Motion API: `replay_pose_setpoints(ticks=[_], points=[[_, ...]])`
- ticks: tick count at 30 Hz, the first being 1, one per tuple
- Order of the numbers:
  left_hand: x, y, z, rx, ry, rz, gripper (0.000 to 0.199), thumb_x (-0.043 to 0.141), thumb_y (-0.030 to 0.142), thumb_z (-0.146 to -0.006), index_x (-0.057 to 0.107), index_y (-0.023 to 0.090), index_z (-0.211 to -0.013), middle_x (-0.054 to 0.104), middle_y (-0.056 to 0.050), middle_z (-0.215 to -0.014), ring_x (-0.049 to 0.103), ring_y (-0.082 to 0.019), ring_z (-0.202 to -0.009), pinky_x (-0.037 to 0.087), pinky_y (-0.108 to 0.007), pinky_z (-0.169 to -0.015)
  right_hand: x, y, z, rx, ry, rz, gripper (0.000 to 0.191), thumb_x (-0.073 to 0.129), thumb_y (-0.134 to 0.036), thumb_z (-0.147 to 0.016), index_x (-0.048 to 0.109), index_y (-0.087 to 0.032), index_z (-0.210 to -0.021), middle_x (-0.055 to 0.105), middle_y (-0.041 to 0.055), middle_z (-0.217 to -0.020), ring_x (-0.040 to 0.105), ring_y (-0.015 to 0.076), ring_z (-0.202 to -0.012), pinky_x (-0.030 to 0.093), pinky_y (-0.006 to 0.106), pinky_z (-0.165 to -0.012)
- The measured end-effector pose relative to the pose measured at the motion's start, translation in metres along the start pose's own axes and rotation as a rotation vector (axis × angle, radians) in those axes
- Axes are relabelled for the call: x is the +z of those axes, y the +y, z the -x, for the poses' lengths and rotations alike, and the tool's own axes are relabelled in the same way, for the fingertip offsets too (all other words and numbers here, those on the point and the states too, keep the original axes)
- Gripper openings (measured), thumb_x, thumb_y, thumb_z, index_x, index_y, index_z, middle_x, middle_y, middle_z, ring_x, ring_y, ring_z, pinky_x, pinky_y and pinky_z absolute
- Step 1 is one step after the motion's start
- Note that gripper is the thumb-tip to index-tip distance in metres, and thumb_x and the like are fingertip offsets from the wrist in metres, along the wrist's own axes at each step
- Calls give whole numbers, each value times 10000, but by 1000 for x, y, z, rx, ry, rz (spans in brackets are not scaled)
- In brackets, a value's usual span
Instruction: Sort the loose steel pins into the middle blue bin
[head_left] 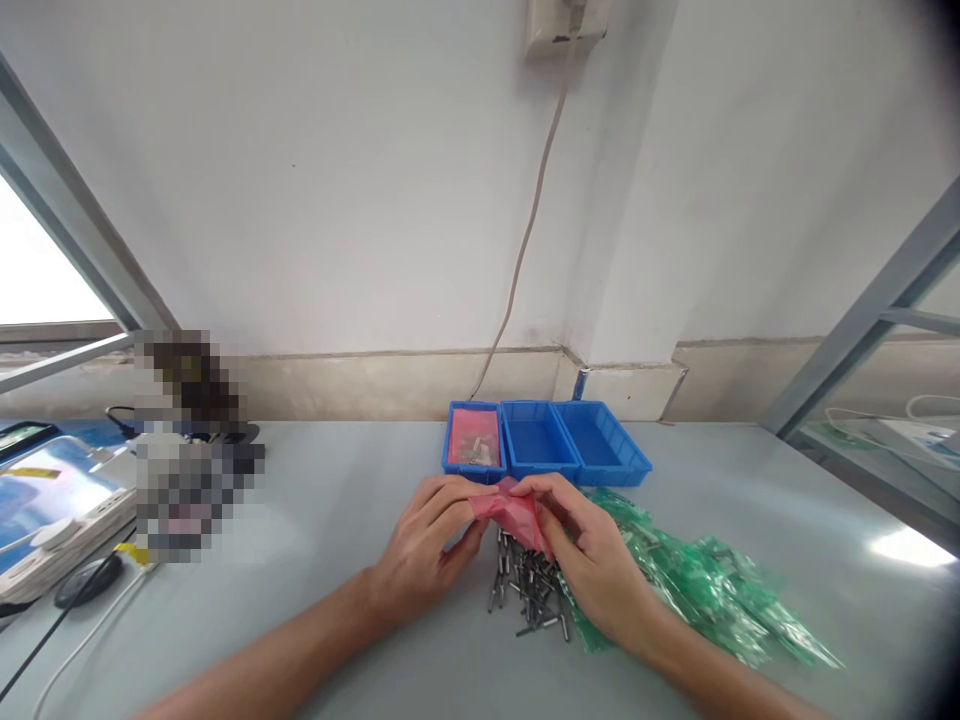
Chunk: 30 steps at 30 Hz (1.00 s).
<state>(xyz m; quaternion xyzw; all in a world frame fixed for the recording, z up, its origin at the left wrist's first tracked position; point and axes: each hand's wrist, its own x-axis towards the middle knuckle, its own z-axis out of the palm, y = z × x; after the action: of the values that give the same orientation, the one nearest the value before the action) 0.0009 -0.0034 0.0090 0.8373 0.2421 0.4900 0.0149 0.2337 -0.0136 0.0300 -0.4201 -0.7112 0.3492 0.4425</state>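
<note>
One left hand (424,540), one right hand (592,560) pinching pink plastic (516,515) over metal pins (534,590); any print unreadable.

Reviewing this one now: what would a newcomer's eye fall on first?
Probably the bright red plastic held between the left hand and right hand, by a pile of small metal pieces. Then the crumpled green plastic to the right, and three blue bins beyond the hands, the leftmost holding a red packet.

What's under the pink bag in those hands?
Loose metal pins lie on the table, showing below the pink bag between the left hand and right hand; whatever the bag itself covers cannot be seen.
</note>
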Motion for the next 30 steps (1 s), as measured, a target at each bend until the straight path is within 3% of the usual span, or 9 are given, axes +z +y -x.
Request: replay_pose_setpoints(ticks=[8,13,18,23,30], points=[[0,0,2,-34,-2,-9,328,569,-27,-1017,681,177,-1248,755,-97,-1133,663,-216,-1114,571,-364,-988,0,-2,-1,20,-10,-9,230,482,-319,-1110,699,-269,-1167,714,20,-930,638,200,-797,486,306,-686],[0,-1,1,-34,-4,-12,291,562,-23,-1018,685,177,-1190,749,-95,-1090,662,-219,-1092,573,-361,-961,0,0,-1,12,-8,-11,217,489,-327,-1113,691,-268,-1164,712,27,-961,645,205,-832,485,311,-702],[1,0,1,-39,-8,-10,363,575,-34,-1014,670,173,-1297,749,-93,-1096,651,-214,-1068,561,-360,-954,0,3,1,2,-5,3,223,474,-314,-1115,681,-274,-1189,707,25,-1005,626,192,-800,462,301,-664],[2,0,2,-35,6,-19,449,597,-4,-1020,616,184,-1428,752,-96,-1159,655,-213,-1086,565,-365,-989,0,2,1,19,-18,22,219,477,-350,-1124,668,-257,-1175,677,14,-913,579,191,-737,427,300,-622],[3,-2,6,-46,15,-47,605,600,34,-1034,489,206,-1604,748,-109,-1210,649,-215,-1094,585,-374,-984,0,2,0,-7,-20,43,243,459,-375,-1142,656,-245,-1084,639,-4,-852,565,187,-754,432,302,-674]])
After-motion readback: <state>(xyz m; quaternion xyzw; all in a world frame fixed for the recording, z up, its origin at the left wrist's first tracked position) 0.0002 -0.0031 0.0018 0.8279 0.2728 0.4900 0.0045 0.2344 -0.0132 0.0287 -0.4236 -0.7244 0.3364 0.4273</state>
